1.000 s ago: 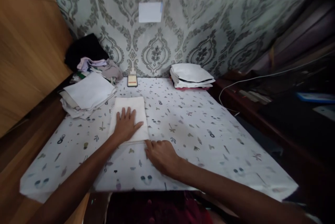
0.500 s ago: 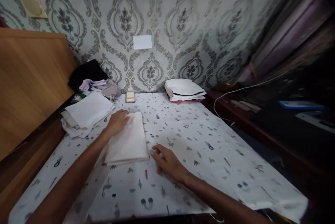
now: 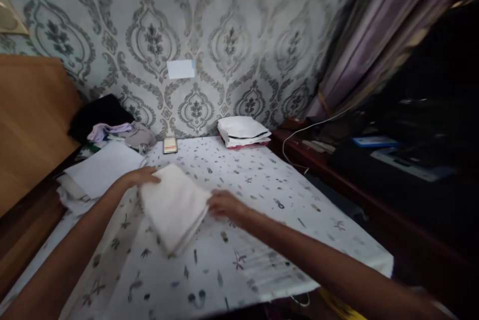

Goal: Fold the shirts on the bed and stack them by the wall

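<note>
A folded white cloth is between my two hands, turned at an angle and partly lifted over the patterned sheet. My left hand grips its upper left corner, thumb on top. At its right corner, my right hand pinches the edge; the fingers are slightly blurred. Left of my left hand lies a pile of white folded cloth.
A stack of folded white fabric sits at the back by the wall. A small framed card stands left of it. Crumpled clothes and a black cloth lie beside the wooden panel. A white cable hangs at right.
The folded cloth has been raised and turned. My right hand, earlier apart from it, now holds its right corner. My left hand keeps its hold, and the view has shifted right.
</note>
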{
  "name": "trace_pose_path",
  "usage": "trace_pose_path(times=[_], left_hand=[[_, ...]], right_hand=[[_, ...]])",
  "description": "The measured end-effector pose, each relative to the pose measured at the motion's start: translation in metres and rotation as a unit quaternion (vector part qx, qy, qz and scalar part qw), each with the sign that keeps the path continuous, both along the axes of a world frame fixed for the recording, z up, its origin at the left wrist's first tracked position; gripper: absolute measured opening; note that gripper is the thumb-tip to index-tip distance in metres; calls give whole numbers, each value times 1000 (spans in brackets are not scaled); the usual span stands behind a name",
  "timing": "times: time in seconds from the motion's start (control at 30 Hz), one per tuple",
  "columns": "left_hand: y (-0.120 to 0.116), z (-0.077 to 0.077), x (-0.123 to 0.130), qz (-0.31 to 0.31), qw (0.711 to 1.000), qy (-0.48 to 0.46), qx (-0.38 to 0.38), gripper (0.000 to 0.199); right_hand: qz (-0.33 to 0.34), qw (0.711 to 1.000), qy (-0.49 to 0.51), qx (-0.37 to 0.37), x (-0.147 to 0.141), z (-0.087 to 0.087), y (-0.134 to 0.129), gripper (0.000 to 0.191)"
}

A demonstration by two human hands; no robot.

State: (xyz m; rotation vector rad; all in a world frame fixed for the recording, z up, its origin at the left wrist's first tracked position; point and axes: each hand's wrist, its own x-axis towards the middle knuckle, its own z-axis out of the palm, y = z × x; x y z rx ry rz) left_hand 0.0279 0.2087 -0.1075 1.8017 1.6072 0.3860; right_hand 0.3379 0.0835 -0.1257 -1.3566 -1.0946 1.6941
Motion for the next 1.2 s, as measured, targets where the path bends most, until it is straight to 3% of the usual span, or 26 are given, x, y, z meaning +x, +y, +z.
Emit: trace_pose_path(times=[0.07,0.17,0.27,0.37,0.53,0.6,0.7,0.8,0.9,1.03,1.2], left_hand=[[-20,-2,1,27,990,-107,-92,53],[-53,-11,12,94,939,-270,-190,62],[-79,-21,22,157,918,-303,-202,52],[-90,-25,26,196,901,-333,-196,44],[-82,-13,39,172,889,-374,-199,67],[-70,-1,58,154,897,-368,-191,70],[-41,21,103,115,905,-376,-162,64],[3,41,163,64,909,-396,-111,58],[54,53,225,26,898,-433,-72,55],[116,58,290,38,871,-488,-48,54],[176,48,332,68,855,-514,-36,56]], right_hand=[[-64,993,104,-2,20,2,14,9],[-86,980,153,-91,39,-5,25,9],[-74,982,136,-108,39,-17,18,21],[-41,992,82,-92,31,-24,3,26],[19,996,55,-68,41,-23,1,39],[-14,998,50,-37,62,-16,14,45],[-89,996,12,19,109,5,44,39],[-168,981,-45,86,160,33,85,33],[-248,948,-133,150,203,59,138,33],[-307,908,-212,189,248,78,216,31],[-314,876,-297,214,280,78,302,24]])
